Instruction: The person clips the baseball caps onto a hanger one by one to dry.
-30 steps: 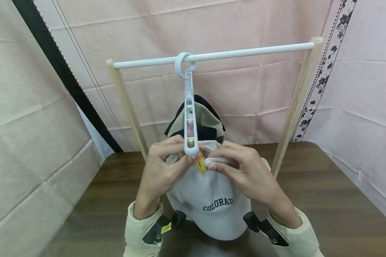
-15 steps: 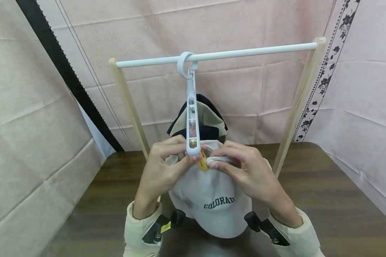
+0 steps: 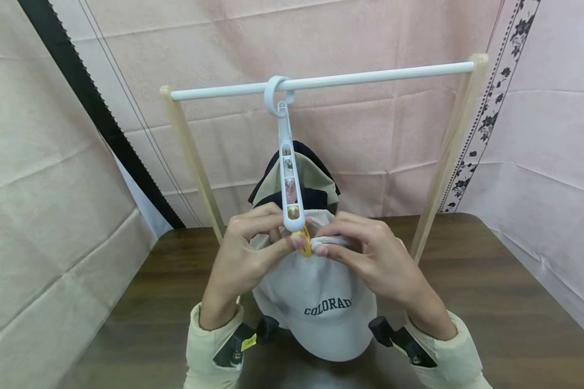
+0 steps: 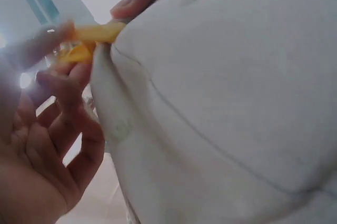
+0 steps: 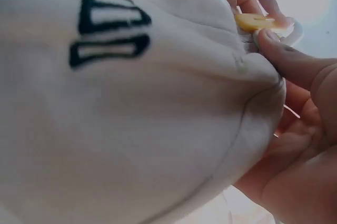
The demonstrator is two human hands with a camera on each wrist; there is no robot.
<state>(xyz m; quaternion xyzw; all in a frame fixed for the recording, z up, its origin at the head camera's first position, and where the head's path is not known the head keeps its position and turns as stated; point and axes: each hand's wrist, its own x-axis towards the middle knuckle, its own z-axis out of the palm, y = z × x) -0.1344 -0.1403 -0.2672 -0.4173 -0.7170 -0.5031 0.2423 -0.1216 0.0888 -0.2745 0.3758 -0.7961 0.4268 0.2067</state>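
A white cap (image 3: 316, 308) with dark lettering hangs below a pale hanger (image 3: 288, 162) in the head view. My left hand (image 3: 248, 248) pinches a yellow clip (image 3: 305, 244) at the hanger's lower end between thumb and fingers. To its right, my right hand (image 3: 370, 259) pinches a fold of the cap's crown close beside the clip. In the left wrist view the clip (image 4: 97, 33) meets the edge of the cap's cloth (image 4: 221, 77). The right wrist view has the clip (image 5: 255, 22) just past my right thumb tip (image 5: 271, 34). How far the clip's jaws part is hidden.
The hanger hooks over a white rod (image 3: 370, 79) between wooden posts (image 3: 190, 156). Behind the white cap hang dark and beige caps (image 3: 316, 178). A brown wooden table (image 3: 491, 302) lies below, with pale cloth (image 3: 345, 43) behind.
The hanger's lower end has swung slightly right and up, baring more of the yellow clip beneath it. Both hands keep their pinches in nearly the same place.
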